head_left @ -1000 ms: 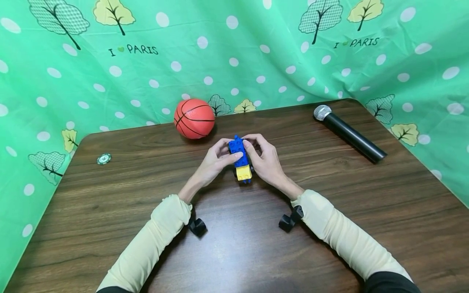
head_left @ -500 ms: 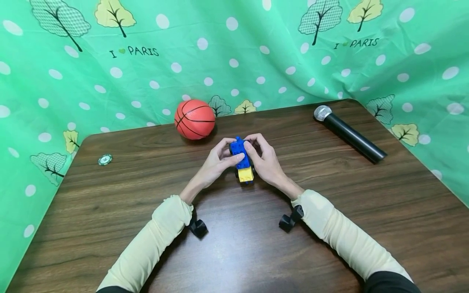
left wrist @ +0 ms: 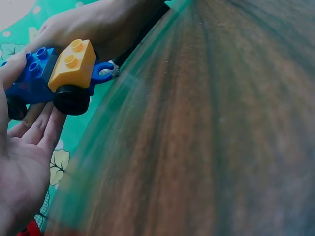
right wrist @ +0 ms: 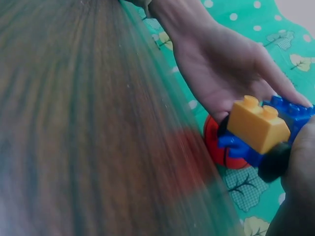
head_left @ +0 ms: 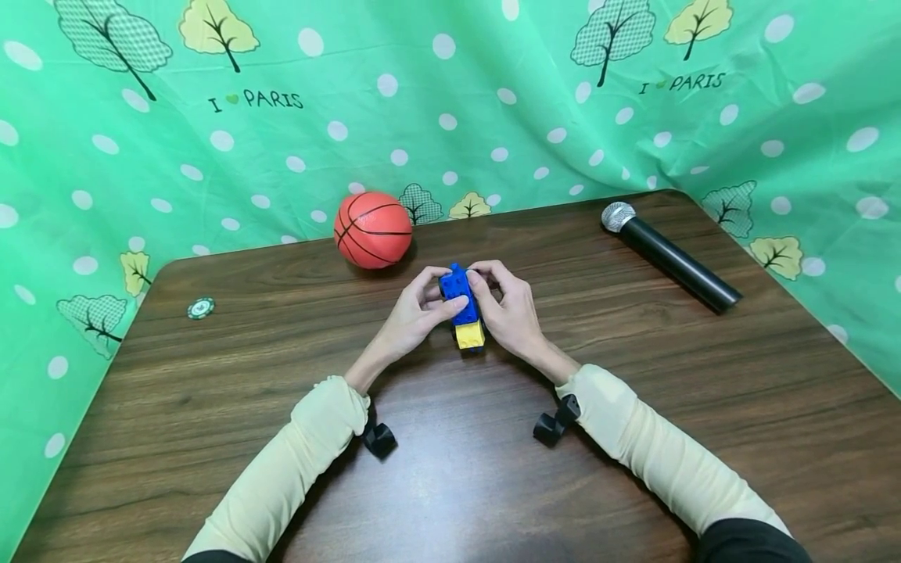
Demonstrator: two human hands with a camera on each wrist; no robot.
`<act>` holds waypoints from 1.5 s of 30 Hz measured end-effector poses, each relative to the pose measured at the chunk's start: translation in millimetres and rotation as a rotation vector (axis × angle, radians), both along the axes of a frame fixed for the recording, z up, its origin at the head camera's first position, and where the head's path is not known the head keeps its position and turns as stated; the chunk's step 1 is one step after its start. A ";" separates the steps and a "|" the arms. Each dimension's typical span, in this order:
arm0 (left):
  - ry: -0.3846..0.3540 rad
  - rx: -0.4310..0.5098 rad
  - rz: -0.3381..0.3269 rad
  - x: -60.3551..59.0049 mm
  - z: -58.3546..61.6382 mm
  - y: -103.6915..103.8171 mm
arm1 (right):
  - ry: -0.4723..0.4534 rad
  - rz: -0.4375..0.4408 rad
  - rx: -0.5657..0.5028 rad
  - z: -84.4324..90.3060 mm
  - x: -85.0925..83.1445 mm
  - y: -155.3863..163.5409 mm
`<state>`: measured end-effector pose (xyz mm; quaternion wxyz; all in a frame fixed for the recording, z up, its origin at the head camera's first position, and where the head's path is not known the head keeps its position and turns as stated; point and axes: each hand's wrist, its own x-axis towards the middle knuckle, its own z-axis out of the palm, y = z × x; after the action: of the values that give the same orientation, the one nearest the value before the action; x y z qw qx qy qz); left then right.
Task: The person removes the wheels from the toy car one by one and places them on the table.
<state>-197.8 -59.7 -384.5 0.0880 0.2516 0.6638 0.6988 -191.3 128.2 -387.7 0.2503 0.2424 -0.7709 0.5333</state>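
Between the two hands is a toy car of building blocks [head_left: 462,313], blue along most of its length with a yellow block at the near end. Black wheels and a blue hook at that end show in the left wrist view, where the toy car [left wrist: 74,66] is held above the table. My left hand [head_left: 415,313] grips its left side, thumb laid on top and fingers beneath. On the other side my right hand [head_left: 510,309] holds it, thumb along the blue block. The far fingertips of both hands are partly hidden behind the toy.
A small red basketball [head_left: 373,230] sits at the back of the wooden table [head_left: 450,485]. To the right lies a black microphone [head_left: 672,256] with a silver head. A green and white poker chip [head_left: 200,307] lies at the left. Behind hangs a green curtain [head_left: 450,78].
The toy car's near end tips slightly, so the blue hook seen there earlier is now out of sight in the head view. Both hands keep their hold and barely shift.
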 end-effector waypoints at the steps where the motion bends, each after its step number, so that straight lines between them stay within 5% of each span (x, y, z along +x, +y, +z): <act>1: 0.007 -0.001 0.006 0.4 0.2 0.6 | 0.012 -0.020 0.003 -0.6 -0.3 -0.9; 9: 0.081 -0.039 0.075 3.9 0.5 2.5 | 0.073 -0.127 -0.016 0.0 -2.0 -5.4; 16: 0.028 -0.022 0.089 4.1 4.9 -0.3 | 0.073 -0.125 -0.044 1.0 -6.0 2.0; 24: 0.019 0.009 0.110 1.7 5.5 -4.3 | 0.101 -0.124 0.119 -2.0 -19.7 17.3; 45: -0.011 0.010 0.101 0.8 -1.5 -15.4 | -0.118 -0.191 0.480 -9.5 -45.6 45.0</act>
<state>-197.0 -75.1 -386.0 0.0550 0.2146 0.6718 0.7068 -236.9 173.1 -397.2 0.1895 0.1894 -0.9079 0.3224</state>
